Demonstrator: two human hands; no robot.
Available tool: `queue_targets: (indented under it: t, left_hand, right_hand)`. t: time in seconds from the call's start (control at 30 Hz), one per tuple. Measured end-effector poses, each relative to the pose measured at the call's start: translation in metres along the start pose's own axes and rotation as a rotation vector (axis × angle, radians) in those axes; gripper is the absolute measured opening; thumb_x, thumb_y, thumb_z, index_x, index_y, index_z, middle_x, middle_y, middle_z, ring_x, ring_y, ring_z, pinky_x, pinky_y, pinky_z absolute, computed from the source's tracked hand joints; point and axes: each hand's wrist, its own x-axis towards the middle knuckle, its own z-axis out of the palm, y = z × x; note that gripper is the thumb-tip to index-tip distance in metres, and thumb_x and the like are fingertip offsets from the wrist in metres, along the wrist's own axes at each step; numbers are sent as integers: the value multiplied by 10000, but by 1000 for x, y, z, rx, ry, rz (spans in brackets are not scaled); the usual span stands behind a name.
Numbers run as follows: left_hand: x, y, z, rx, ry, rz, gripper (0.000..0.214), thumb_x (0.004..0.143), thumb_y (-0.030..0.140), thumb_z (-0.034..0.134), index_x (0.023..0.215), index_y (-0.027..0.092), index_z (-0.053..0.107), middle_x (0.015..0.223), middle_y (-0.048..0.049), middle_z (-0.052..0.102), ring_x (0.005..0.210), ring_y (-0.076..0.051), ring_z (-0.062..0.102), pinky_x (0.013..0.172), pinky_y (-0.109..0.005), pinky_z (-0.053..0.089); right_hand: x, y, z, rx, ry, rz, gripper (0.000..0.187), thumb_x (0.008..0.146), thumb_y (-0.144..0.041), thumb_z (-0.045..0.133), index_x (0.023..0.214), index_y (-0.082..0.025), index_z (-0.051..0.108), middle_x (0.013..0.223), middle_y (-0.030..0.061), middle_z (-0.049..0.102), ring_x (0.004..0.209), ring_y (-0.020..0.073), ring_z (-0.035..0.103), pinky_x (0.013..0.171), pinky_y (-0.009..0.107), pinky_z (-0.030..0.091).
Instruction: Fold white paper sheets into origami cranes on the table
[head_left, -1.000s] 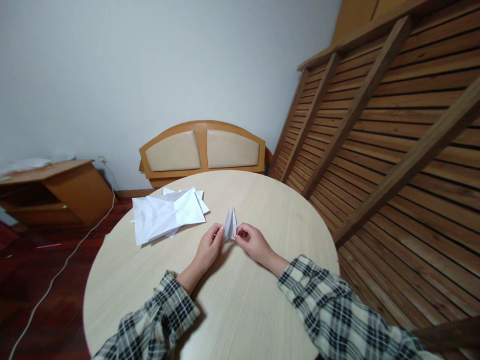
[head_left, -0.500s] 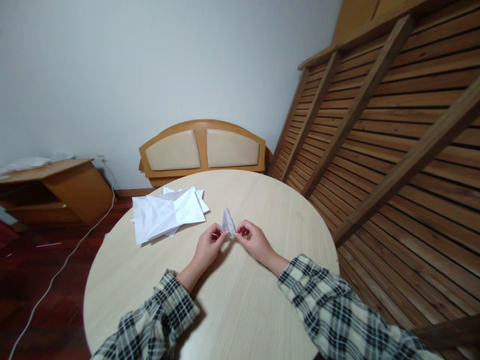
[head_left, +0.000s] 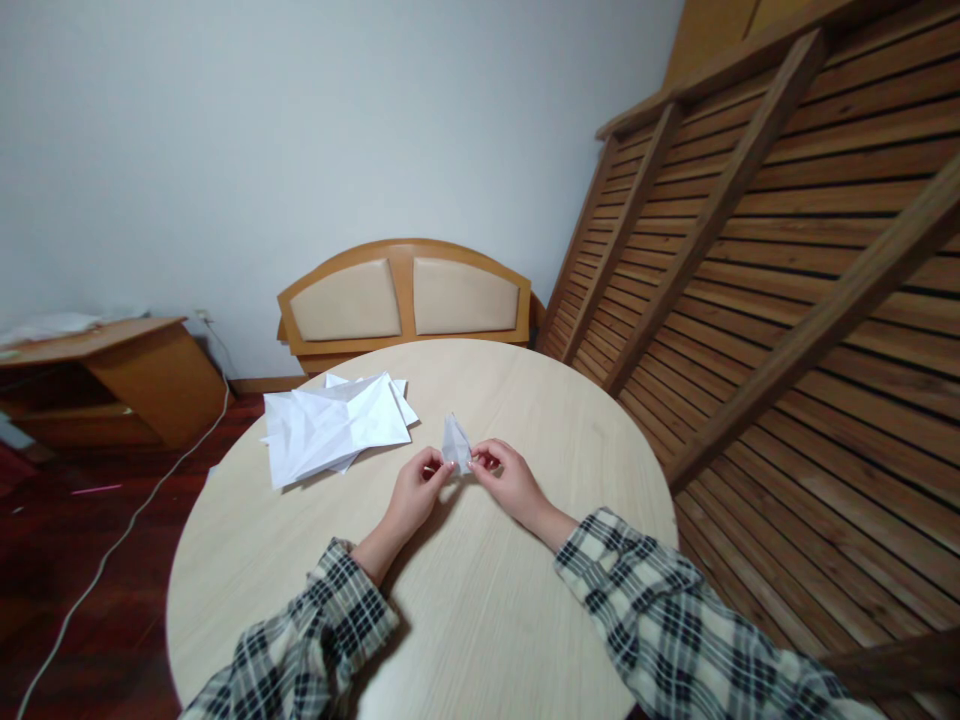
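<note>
A small folded piece of white paper (head_left: 456,442), pointed at the top, is held between my two hands above the round table (head_left: 525,590). My left hand (head_left: 416,492) pinches its lower left corner between thumb and fingers. At the lower right corner, my right hand (head_left: 511,484) grips it the same way. Beyond my left hand lies a pile of creased white paper sheets (head_left: 337,428). The undersides of my curled fingers are hidden.
A wooden headboard (head_left: 406,300) with beige panels stands behind the table. On the right leans a large slatted wooden frame (head_left: 780,270). A low wooden cabinet (head_left: 150,385) and a white cable (head_left: 135,515) on the dark floor are to the left.
The folded paper's top has spread a little wider and turned its face more towards me. Both hands keep nearly the same place and grip.
</note>
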Motion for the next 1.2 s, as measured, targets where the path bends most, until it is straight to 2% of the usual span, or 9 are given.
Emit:
queue_targets:
  t: [0.13,0.3,0.47,0.6,0.7,0.8,0.93,1.0,1.2]
  left_hand:
    - [0,1,0,-16,-18,-8,236,788,384,645,723,169,571,672,8,566,633,-139,528,603,-259,422]
    - [0,1,-1,13,-28,3,220,804,379,633,749,172,582,702,1,576,658,-144,534,628,-265,438]
    - [0,0,0,-9,19,39,195,783,356,654,766,178,576,800,-24,596,764,-168,571,692,-285,490]
    - [-1,1,1,-50,-44,21,206,815,368,631,770,180,558,766,-11,603,741,-161,586,717,-296,499]
    - [-2,2,1,-11,-46,16,220,819,376,632,756,182,551,720,4,589,692,-151,575,690,-284,483]
    - [-1,2,1,7,-36,21,213,817,372,629,752,182,556,714,1,597,690,-154,575,691,-286,476]
    - [-1,4,0,25,-25,26,208,810,373,630,756,180,576,724,-7,614,699,-159,583,698,-289,475]
    - [-1,5,0,39,-30,32,202,809,369,635,768,175,598,741,-15,632,709,-161,590,709,-292,477]
    - [-2,6,-1,42,-40,34,216,808,387,645,777,176,614,749,-22,657,730,-171,607,718,-295,481]
  right_hand:
    - [-1,4,2,25,3,12,77,829,-221,637,896,-209,602,855,7,602,767,160,579,713,295,470]
    - [-2,4,3,112,-3,92,215,823,-270,653,998,-218,539,796,-22,588,734,156,575,681,285,467]
    - [-1,-1,2,54,-35,74,71,819,-251,631,822,-201,579,795,1,597,722,156,553,681,290,461]
    - [0,-3,1,29,-28,71,54,816,-235,629,809,-201,587,789,4,594,724,161,547,686,297,457]
    - [0,-1,1,50,-39,84,69,817,-240,633,808,-201,577,789,1,595,720,158,549,688,298,457]
    - [-1,3,3,122,-44,105,123,820,-245,638,917,-204,573,807,-5,593,739,156,565,686,292,462]
    - [-2,9,6,165,-66,140,375,842,-248,639,1197,-197,531,793,-17,573,732,152,567,666,284,460]
    - [-2,9,7,135,-101,140,405,864,-278,639,1246,-194,535,815,-4,588,718,149,556,658,285,454]
    - [-1,5,6,65,-169,72,191,916,-333,596,1015,-185,664,838,19,629,727,151,541,662,278,434]
